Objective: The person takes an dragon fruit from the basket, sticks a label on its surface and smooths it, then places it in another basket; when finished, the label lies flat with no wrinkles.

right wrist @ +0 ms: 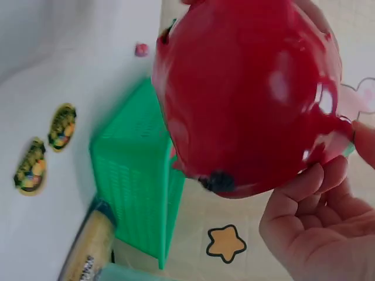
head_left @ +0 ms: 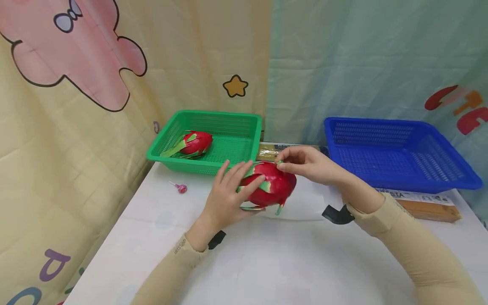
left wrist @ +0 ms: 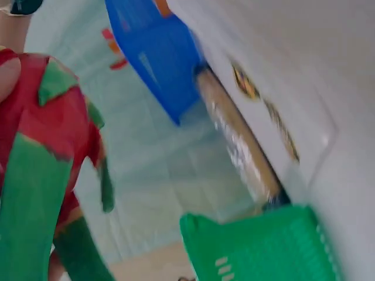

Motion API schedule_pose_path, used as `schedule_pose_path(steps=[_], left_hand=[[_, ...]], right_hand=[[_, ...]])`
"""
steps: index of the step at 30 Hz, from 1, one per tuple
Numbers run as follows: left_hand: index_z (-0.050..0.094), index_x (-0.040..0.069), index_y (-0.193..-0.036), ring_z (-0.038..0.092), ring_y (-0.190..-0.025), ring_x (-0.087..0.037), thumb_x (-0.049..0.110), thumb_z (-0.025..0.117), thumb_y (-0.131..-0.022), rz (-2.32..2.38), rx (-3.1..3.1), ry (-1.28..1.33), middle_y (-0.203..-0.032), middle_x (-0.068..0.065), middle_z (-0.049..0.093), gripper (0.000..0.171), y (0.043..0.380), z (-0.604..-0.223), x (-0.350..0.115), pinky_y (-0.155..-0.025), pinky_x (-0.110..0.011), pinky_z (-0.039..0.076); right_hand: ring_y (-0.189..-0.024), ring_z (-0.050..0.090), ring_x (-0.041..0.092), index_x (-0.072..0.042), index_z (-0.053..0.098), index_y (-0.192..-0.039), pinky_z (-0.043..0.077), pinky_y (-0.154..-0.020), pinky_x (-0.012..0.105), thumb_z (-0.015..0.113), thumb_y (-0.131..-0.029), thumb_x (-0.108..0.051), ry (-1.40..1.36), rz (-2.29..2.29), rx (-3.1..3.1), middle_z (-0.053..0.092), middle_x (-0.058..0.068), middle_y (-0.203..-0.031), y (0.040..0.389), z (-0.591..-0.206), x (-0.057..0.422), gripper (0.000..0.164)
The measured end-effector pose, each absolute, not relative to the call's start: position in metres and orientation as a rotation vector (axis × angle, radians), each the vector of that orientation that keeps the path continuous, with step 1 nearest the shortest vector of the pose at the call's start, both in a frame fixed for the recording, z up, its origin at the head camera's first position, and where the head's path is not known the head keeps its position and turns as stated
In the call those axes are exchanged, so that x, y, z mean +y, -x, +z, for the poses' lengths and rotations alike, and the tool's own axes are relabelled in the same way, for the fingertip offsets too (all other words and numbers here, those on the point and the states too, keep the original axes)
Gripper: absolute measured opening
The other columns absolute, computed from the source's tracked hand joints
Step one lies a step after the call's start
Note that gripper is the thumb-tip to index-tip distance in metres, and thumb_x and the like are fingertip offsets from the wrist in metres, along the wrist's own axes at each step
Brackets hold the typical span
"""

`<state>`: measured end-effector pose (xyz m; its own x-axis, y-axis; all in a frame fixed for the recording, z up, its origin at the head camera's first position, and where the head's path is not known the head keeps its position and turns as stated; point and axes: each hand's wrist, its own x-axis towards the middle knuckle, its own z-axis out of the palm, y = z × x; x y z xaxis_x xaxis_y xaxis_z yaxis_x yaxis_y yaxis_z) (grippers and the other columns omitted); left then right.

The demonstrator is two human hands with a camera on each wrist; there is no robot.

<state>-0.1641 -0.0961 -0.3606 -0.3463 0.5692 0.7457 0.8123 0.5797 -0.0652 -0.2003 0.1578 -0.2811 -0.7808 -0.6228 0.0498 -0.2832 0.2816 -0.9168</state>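
Observation:
A red dragon fruit (head_left: 273, 184) with green scales is held above the white table. My left hand (head_left: 230, 195) grips its scaly end, thumb and fingers around it. At the other side, my right hand (head_left: 306, 163) pinches a small green-tipped scale on the fruit's upper edge, its other fingers curled. The right wrist view shows the fruit's smooth, shiny red end (right wrist: 246, 99) with a dark spot, and the right hand (right wrist: 322, 222) pinching a scale at the side. Long green scales (left wrist: 35, 205) hang off the fruit in the left wrist view.
Behind on the left stands a green basket (head_left: 203, 169) holding another dragon fruit (head_left: 198, 143). A blue basket (head_left: 400, 180) stands at the back right. A wrapped lollipop (head_left: 181, 188) lies left of my left hand. A brown packet (head_left: 432, 210) lies by the blue basket.

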Motion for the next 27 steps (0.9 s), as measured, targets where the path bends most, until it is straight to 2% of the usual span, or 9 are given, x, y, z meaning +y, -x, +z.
schedule_pose_path(steps=[4,6,9,12,15,21,27], left_hand=[[0.04,0.017,-0.137,0.047,-0.12,-0.025,0.043,0.084,-0.062,-0.647,-2.147,1.233,-0.133,-0.013,0.046,0.091,0.148,-0.371,-0.087,-0.087,-0.037,0.049],[0.038,0.018,-0.139,0.048,-0.118,-0.021,0.043,0.084,-0.064,-0.831,-2.25,1.269,-0.133,-0.009,0.047,0.092,0.142,-0.375,-0.086,-0.085,-0.032,0.05],[0.033,0.026,-0.143,0.046,-0.119,-0.014,0.044,0.081,-0.068,-1.121,-2.477,1.219,-0.135,0.001,0.044,0.091,0.13,-0.38,-0.085,-0.081,-0.027,0.051],[0.029,0.035,-0.144,0.045,-0.118,-0.01,0.048,0.078,-0.07,-1.302,-2.677,1.078,-0.136,0.008,0.042,0.089,0.123,-0.387,-0.084,-0.081,-0.028,0.051],[0.029,0.035,-0.144,0.044,-0.118,-0.01,0.053,0.076,-0.07,-1.346,-2.751,1.034,-0.136,0.01,0.041,0.089,0.122,-0.398,-0.082,-0.083,-0.03,0.05],[0.032,0.032,-0.144,0.045,-0.119,-0.01,0.052,0.078,-0.068,-1.344,-2.733,1.133,-0.136,0.01,0.042,0.09,0.123,-0.418,-0.078,-0.084,-0.029,0.049],[0.028,0.031,-0.144,0.04,-0.123,-0.011,0.045,0.08,-0.069,-1.383,-2.751,1.255,-0.14,0.009,0.037,0.092,0.128,-0.423,-0.08,-0.087,-0.029,0.048]], right_hand=[[-0.088,0.058,0.027,-0.003,0.06,-0.111,0.054,-0.075,0.033,0.059,-0.093,-0.018,0.727,-1.496,2.259,0.06,0.013,-0.097,0.179,-0.299,0.167,0.023],[-0.091,0.056,0.028,-0.004,0.057,-0.117,0.053,-0.075,0.032,0.06,-0.093,-0.018,0.758,-1.504,2.288,0.058,0.013,-0.104,0.172,-0.313,0.171,0.029],[-0.102,0.053,0.029,-0.007,0.049,-0.129,0.052,-0.079,0.035,0.066,-0.088,-0.015,0.887,-1.502,2.331,0.052,0.012,-0.119,0.158,-0.339,0.182,0.046],[-0.114,0.05,0.03,-0.012,0.042,-0.136,0.051,-0.084,0.036,0.076,-0.079,-0.014,0.971,-1.491,2.339,0.044,0.008,-0.133,0.141,-0.364,0.192,0.066],[-0.117,0.051,0.031,-0.016,0.041,-0.138,0.051,-0.084,0.032,0.081,-0.074,-0.017,0.932,-1.489,2.366,0.042,0.006,-0.136,0.126,-0.385,0.195,0.076],[-0.118,0.049,0.039,-0.008,0.04,-0.138,0.052,-0.082,0.029,0.082,-0.072,-0.016,0.824,-1.563,2.362,0.04,0.01,-0.137,0.111,-0.412,0.195,0.078],[-0.116,0.05,0.032,-0.016,0.038,-0.139,0.051,-0.084,0.031,0.083,-0.071,-0.02,0.812,-1.545,2.433,0.043,0.01,-0.137,0.107,-0.422,0.197,0.082]])
